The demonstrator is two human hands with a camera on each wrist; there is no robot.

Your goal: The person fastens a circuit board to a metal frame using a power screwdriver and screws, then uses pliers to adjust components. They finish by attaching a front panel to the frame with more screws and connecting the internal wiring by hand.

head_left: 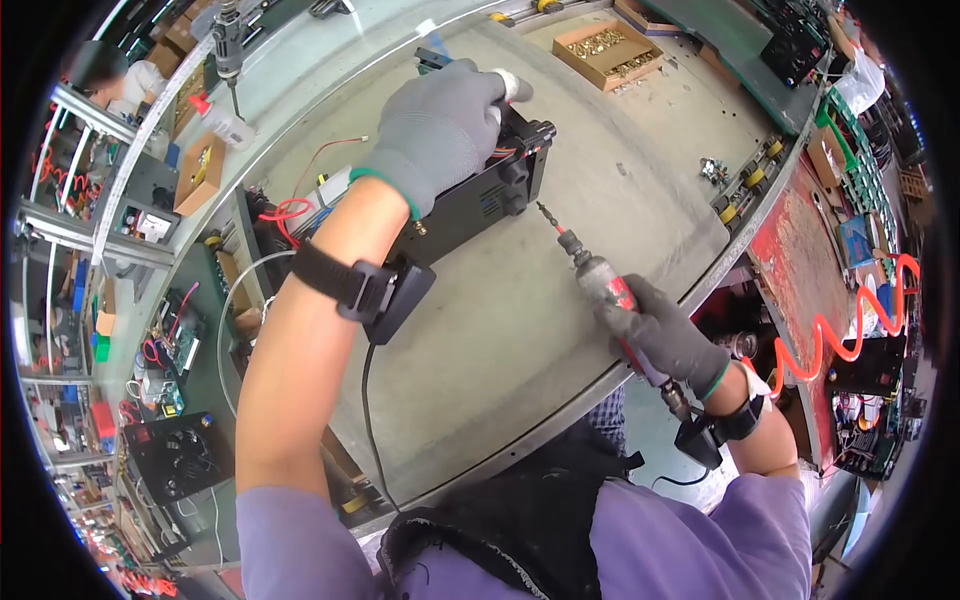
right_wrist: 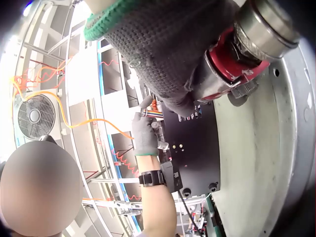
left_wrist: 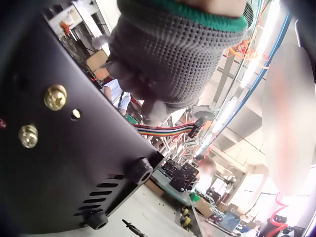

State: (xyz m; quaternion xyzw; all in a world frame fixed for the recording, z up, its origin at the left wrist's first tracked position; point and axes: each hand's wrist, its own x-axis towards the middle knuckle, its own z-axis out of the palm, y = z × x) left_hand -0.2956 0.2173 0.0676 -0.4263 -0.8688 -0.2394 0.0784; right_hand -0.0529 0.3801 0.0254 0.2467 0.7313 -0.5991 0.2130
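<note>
A black metal case [head_left: 470, 205] with vent slots, round feet and brass screws stands tilted on the grey workbench. My left hand [head_left: 435, 130], in a grey glove, grips the case at its top edge. Close to those fingers, a rainbow ribbon cable [left_wrist: 163, 130] comes out of the case. In my right hand [head_left: 665, 335], also gloved, I hold a red-and-silver air screwdriver [head_left: 605, 285]. Its bit [head_left: 545, 212] points toward the case, just short of the rubber feet in the head view. The right wrist view shows the tool's metal end [right_wrist: 266, 29] up close.
A cardboard tray of brass screws [head_left: 607, 55] lies at the back of the bench, with loose screws [head_left: 714, 171] farther right. Another driver [head_left: 229, 45] hangs at upper left near a white bottle [head_left: 225, 125]. A coiled orange hose [head_left: 820, 345] runs at the right.
</note>
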